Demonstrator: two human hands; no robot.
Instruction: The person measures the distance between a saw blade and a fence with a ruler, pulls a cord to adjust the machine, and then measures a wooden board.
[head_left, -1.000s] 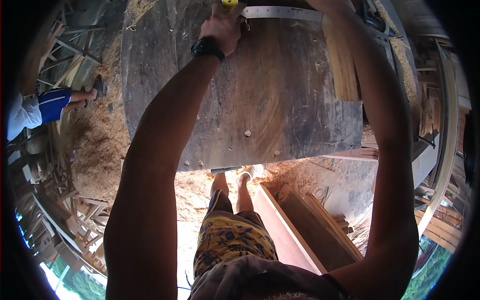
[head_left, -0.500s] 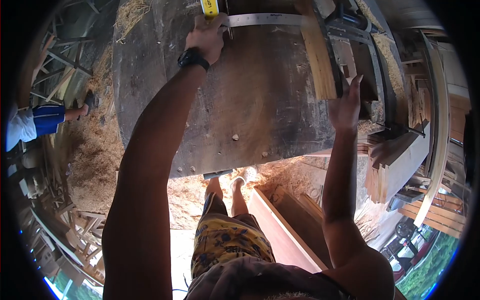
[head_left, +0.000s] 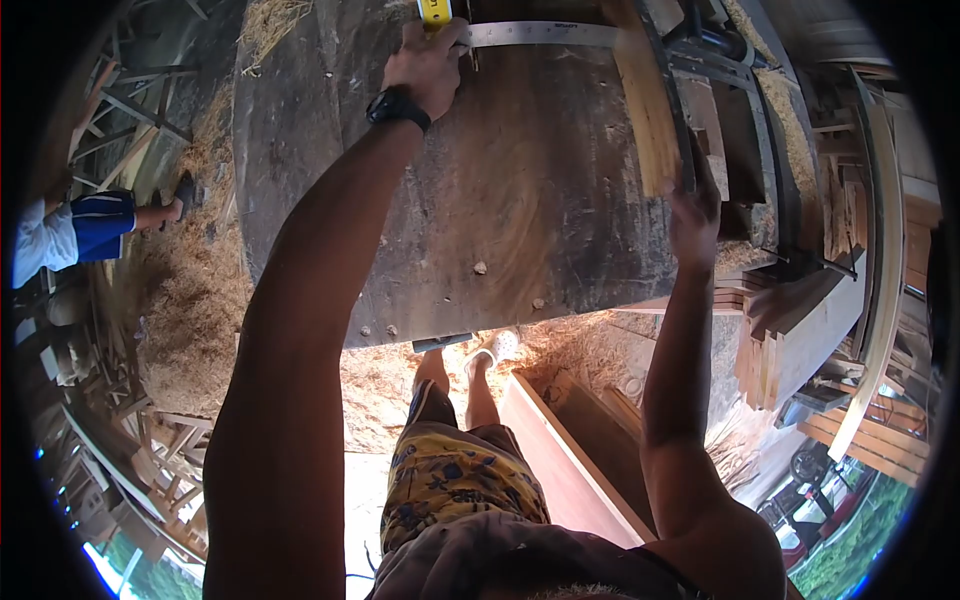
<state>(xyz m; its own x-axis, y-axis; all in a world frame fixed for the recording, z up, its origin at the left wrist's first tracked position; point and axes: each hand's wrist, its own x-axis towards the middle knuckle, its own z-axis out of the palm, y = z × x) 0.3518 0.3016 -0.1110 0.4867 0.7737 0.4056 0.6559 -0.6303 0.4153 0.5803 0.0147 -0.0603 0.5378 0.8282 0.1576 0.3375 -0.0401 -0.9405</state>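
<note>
My left hand [head_left: 426, 72], with a black watch on its wrist, is closed at the far part of a dark, worn wooden worktop [head_left: 480, 200]. It grips a try square with a yellow handle [head_left: 436, 12] and a flat steel blade [head_left: 545, 35] marked with numbers. My hand covers the corner where the two meet. The blade reaches right to a pale wooden strip [head_left: 645, 120] lying lengthwise on the worktop's right side. My right hand [head_left: 694, 220] is at the strip's near end, its fingers closing around it; they are dark and partly hidden.
Right of the strip is a dark metal machine part [head_left: 710, 45] with sawdust around it. Stacked boards [head_left: 800, 330] stand farther right. A long panel [head_left: 565, 450] leans by my legs. Shavings [head_left: 190, 330] cover the floor, and another person's leg [head_left: 105, 225] shows at left.
My right hand has gone from spread, with its thumb raised, to fingers drawn in at the strip's end. The left hand and try square keep their place; the view has shifted slightly.
</note>
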